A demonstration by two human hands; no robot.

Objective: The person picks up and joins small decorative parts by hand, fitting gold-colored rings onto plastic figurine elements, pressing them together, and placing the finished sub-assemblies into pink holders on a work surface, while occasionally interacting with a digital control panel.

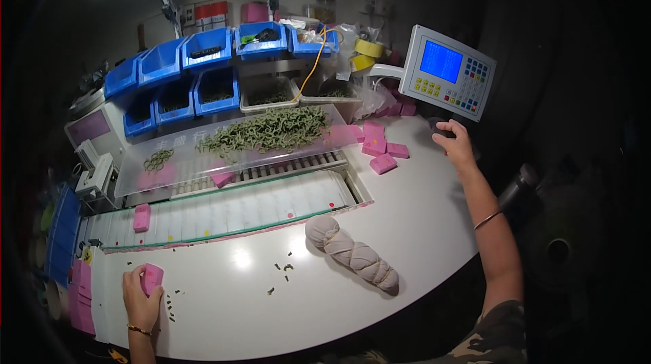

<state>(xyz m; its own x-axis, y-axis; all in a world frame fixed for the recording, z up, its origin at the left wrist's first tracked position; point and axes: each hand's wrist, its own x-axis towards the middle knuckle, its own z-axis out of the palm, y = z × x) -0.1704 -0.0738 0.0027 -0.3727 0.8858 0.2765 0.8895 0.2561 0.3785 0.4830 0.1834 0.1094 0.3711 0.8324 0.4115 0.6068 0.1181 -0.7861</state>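
At the lower left, my left hand (140, 298) is closed around a small pink box (152, 278), held upright on the white table. My right arm reaches out to the far right, where the curved fingers and thumb of my right hand (456, 141) close on a small dark object (437, 128) below the control panel. Its exact kind is too dark to make out. In the middle of the table lies a bundle of twisted beige cloth (352, 253). Small dried green pieces (286, 267) are scattered to its left, and more lie beside my left hand.
A clear sheet (183, 143) carries a heap of curled green pieces (271, 132) above a roller conveyor (261, 168). Loose pink boxes (374, 140) lie at its right. Blue bins (217, 90) line the back. A control panel (447, 72) stands at the right; another pink box (142, 217) rests on the belt.
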